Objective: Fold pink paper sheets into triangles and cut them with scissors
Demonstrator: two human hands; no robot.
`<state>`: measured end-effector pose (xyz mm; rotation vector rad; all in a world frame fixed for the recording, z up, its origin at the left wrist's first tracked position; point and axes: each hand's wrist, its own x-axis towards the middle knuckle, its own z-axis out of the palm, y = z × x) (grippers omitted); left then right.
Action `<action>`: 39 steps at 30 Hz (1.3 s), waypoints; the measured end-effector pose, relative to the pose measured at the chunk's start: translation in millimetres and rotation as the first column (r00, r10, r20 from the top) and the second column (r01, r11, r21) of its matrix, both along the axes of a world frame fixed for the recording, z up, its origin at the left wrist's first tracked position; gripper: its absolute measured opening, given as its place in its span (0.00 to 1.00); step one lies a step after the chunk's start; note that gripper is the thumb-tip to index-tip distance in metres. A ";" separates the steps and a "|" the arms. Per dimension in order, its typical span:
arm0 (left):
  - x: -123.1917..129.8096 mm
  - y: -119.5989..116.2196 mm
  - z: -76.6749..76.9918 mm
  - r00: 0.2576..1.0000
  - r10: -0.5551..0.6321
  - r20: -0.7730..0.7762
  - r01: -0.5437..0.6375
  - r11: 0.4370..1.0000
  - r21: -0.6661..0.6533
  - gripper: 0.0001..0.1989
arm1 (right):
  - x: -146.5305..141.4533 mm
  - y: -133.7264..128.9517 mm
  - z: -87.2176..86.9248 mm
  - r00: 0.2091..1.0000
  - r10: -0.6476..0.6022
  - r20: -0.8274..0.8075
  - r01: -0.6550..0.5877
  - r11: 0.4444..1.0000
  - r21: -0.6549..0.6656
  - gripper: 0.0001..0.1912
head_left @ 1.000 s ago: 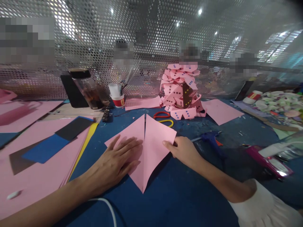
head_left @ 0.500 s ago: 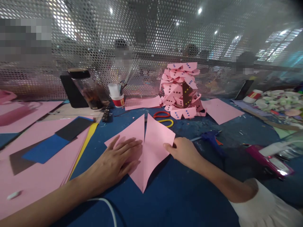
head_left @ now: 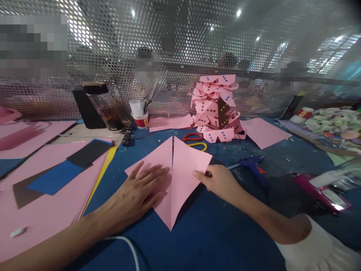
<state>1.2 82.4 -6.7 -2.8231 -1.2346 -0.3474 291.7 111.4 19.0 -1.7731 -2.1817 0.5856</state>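
Observation:
A pink paper sheet (head_left: 186, 162) lies on the blue table, with a slit at its far end and a crease running down to a point at the near end. My left hand (head_left: 142, 188) rests flat on its left half, fingers spread. At the right edge, my right hand (head_left: 216, 178) pinches the paper between thumb and fingers, and that half is slightly raised. Just beyond the paper are scissors with a red and a yellow handle (head_left: 199, 145), their blades mostly hidden under it.
Pink sheets (head_left: 56, 210) with blue and black pieces lie left. Behind stand a jar (head_left: 105, 109), a cup (head_left: 140, 119) and a pink paper stack (head_left: 213, 109). A blue glue gun (head_left: 254, 167) and a magenta tool (head_left: 318, 192) lie right; a white cable (head_left: 131, 244) is near the front.
The paper's right corner has shifted slightly right and away, narrowing the slit. My right hand still grips that edge; my left hand has stayed in place.

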 end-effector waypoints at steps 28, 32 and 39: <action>-0.9 0.4 0.0 1.000 -0.004 0.003 0.004 1.000 -0.012 0.27 | -6.6 -3.8 2.4 0.997 0.053 0.054 -0.052 0.998 -0.034 0.24; -0.5 0.9 -0.3 1.000 -0.014 0.005 0.014 1.000 -0.001 0.27 | -6.7 -4.4 3.9 0.996 0.067 0.051 -0.065 0.997 -0.042 0.24; -0.5 1.3 1.7 0.999 -0.027 0.038 0.027 1.000 -0.007 0.27 | -5.8 -5.9 9.1 0.998 0.061 0.033 -0.058 0.996 -0.068 0.24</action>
